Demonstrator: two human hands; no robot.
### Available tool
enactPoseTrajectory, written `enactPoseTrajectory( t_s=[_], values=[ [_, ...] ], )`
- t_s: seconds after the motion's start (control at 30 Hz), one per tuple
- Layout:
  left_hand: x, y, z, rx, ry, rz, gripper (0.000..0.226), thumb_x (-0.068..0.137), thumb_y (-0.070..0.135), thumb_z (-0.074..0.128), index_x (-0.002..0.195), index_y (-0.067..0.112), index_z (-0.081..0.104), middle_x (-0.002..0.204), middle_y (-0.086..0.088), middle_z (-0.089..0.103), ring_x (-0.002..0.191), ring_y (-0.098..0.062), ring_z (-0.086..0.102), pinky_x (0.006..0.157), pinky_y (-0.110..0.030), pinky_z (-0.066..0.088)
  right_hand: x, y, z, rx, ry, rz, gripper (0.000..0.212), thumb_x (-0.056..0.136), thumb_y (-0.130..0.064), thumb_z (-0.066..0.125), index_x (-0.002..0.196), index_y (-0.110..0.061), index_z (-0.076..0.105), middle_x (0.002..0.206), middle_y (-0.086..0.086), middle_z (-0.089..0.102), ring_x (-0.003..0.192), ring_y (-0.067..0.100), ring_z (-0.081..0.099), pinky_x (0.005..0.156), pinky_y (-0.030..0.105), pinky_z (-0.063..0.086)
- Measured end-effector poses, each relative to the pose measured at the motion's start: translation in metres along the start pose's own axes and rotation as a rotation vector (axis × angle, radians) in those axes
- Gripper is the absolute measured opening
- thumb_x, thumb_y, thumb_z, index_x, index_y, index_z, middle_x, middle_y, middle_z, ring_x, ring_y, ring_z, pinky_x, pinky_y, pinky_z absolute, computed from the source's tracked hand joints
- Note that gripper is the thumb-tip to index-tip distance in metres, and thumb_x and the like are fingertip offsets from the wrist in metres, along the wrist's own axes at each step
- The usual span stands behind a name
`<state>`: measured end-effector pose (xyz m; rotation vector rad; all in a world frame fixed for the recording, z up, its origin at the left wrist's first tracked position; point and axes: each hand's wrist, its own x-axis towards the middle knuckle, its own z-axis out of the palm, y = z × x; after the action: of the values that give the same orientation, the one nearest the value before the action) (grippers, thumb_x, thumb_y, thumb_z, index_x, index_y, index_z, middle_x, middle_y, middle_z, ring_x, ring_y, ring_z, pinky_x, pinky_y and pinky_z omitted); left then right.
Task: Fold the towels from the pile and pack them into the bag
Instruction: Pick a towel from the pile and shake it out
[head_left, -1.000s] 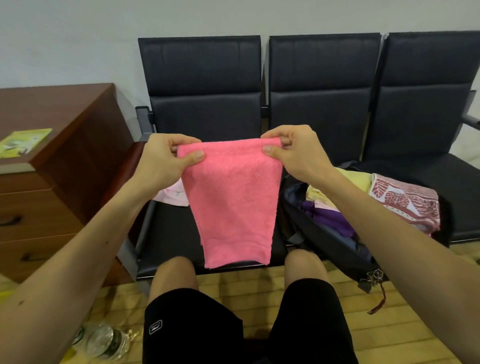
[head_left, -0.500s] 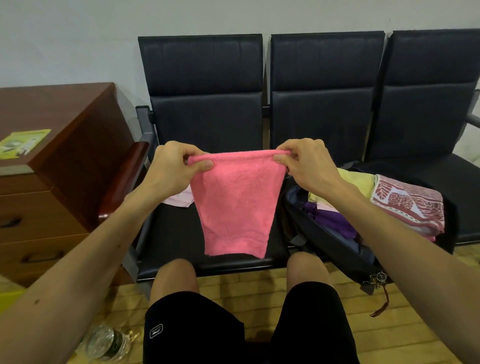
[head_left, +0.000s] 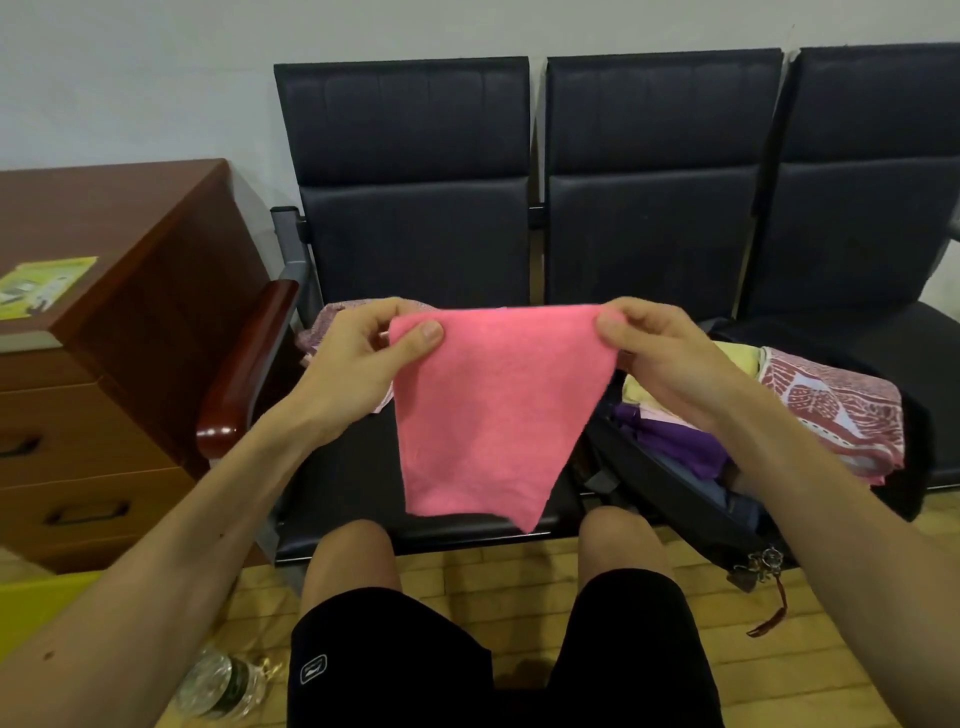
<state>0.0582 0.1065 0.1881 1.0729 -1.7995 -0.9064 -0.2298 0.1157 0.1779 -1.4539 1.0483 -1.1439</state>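
A pink towel (head_left: 488, 410) hangs folded in front of me over the left seat of a black bench (head_left: 410, 244). My left hand (head_left: 358, 364) pinches its top left corner and my right hand (head_left: 665, 353) pinches its top right corner. Behind my left hand a pale pink patterned towel (head_left: 324, 327) from the pile peeks out on the seat, mostly hidden. To the right an open dark bag (head_left: 670, 483) lies on the middle seat with purple and yellow folded towels inside. A red-and-white patterned towel (head_left: 831, 410) rests at its right.
A brown wooden drawer cabinet (head_left: 114, 332) with a yellow leaflet (head_left: 44, 283) stands at the left. The bench's wooden armrest (head_left: 244, 369) is beside my left forearm. A plastic bottle (head_left: 223, 680) lies on the wooden floor by my knees.
Both hands have come down with the pink towel, from the backrest level to just above the seat. The towel's lower edge has drawn into a narrower point.
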Motion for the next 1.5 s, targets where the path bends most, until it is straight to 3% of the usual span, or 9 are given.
enactPoseTrajectory(
  t_s=[0.13, 0.33, 0.57, 0.73, 0.9, 1.03, 1.17, 1.27, 1.5],
  values=[
    [0.01, 0.01, 0.012, -0.062, 0.081, 0.042, 0.028, 0.09, 0.037, 0.059, 0.097, 0.011, 0.067, 0.094, 0.009, 0.069, 0.086, -0.005, 0.065, 0.078, -0.022, 0.056, -0.029, 0.043, 0.039, 0.37, -0.047, 0.204, 0.081, 0.053, -0.046, 0.092, 0.12, -0.01, 0.062, 0.112, 0.004, 0.072, 0.101, 0.018, 0.069, 0.085, 0.034, 0.058],
    [0.027, -0.02, 0.007, 0.163, 0.286, -0.016, 0.01, 0.098, 0.029, 0.06, 0.092, 0.028, 0.068, 0.092, 0.015, 0.066, 0.086, 0.005, 0.062, 0.077, -0.016, 0.049, -0.051, 0.071, 0.069, 0.486, -0.081, 0.331, 0.049, 0.062, -0.031, 0.089, 0.103, -0.008, 0.075, 0.107, 0.013, 0.073, 0.097, 0.023, 0.07, 0.082, 0.032, 0.057],
    [0.011, -0.054, 0.024, -0.531, 0.114, -0.729, 0.031, 0.093, 0.039, 0.064, 0.113, 0.014, 0.068, 0.11, -0.01, 0.074, 0.105, -0.023, 0.069, 0.084, -0.034, 0.055, -0.051, 0.035, 0.084, 0.769, -0.013, 0.431, 0.032, 0.081, -0.013, 0.062, 0.112, -0.008, 0.069, 0.104, 0.011, 0.073, 0.093, 0.022, 0.071, 0.08, 0.036, 0.058],
    [-0.02, -0.067, 0.05, -1.178, 0.064, -0.735, 0.078, 0.079, 0.071, 0.051, 0.129, 0.011, 0.061, 0.12, -0.016, 0.07, 0.104, -0.03, 0.071, 0.081, -0.043, 0.057, -0.046, 0.029, 0.087, 0.829, 0.074, 0.517, 0.056, 0.076, -0.021, 0.077, 0.13, -0.011, 0.062, 0.122, 0.014, 0.068, 0.107, 0.027, 0.067, 0.089, 0.041, 0.054],
    [-0.047, -0.087, 0.072, -1.451, -0.122, -0.676, 0.102, 0.072, 0.083, 0.056, 0.144, 0.011, 0.051, 0.147, -0.018, 0.049, 0.135, -0.035, 0.048, 0.116, -0.051, 0.031, -0.04, 0.029, 0.084, 0.829, 0.149, 0.534, 0.035, 0.079, -0.021, 0.068, 0.111, -0.007, 0.074, 0.113, 0.013, 0.072, 0.097, 0.025, 0.072, 0.08, 0.039, 0.057],
    [-0.059, -0.088, 0.07, -1.412, -0.234, -0.657, 0.11, 0.048, 0.071, 0.084, 0.133, 0.005, 0.061, 0.145, -0.021, 0.051, 0.133, -0.036, 0.05, 0.117, -0.053, 0.03, -0.035, 0.026, 0.076, 0.836, 0.16, 0.504, 0.026, 0.086, -0.025, 0.063, 0.093, -0.007, 0.08, 0.106, 0.012, 0.074, 0.094, 0.021, 0.073, 0.078, 0.033, 0.059],
    [-0.06, -0.083, 0.061, -1.008, -0.266, -0.614, 0.05, 0.068, 0.036, 0.089, 0.11, 0.011, 0.077, 0.119, -0.014, 0.07, 0.107, -0.024, 0.069, 0.087, -0.037, 0.058, -0.027, 0.028, 0.068, 0.808, 0.233, 0.496, 0.035, 0.095, -0.031, 0.053, 0.098, -0.006, 0.078, 0.105, 0.019, 0.072, 0.095, 0.022, 0.07, 0.086, 0.034, 0.052],
    [-0.053, -0.079, 0.052, -0.852, -0.101, -0.628, 0.024, 0.08, 0.022, 0.073, 0.099, 0.009, 0.078, 0.108, -0.016, 0.074, 0.095, -0.022, 0.073, 0.079, -0.032, 0.059, -0.03, 0.049, 0.07, 0.597, 0.229, 0.61, 0.016, 0.095, -0.007, 0.056, 0.1, 0.0, 0.069, 0.097, 0.025, 0.07, 0.083, 0.02, 0.07, 0.068, 0.028, 0.058],
    [-0.029, -0.063, 0.029, -0.58, 0.05, -0.547, 0.039, 0.07, 0.033, 0.076, 0.098, 0.006, 0.074, 0.094, -0.01, 0.076, 0.088, -0.022, 0.072, 0.076, -0.035, 0.056, -0.014, 0.038, 0.06, -0.078, 0.319, 0.371, 0.082, 0.069, -0.016, 0.086, 0.136, -0.012, 0.04, 0.122, 0.001, 0.057, 0.107, 0.017, 0.06, 0.084, 0.036, 0.057]
  ],
)
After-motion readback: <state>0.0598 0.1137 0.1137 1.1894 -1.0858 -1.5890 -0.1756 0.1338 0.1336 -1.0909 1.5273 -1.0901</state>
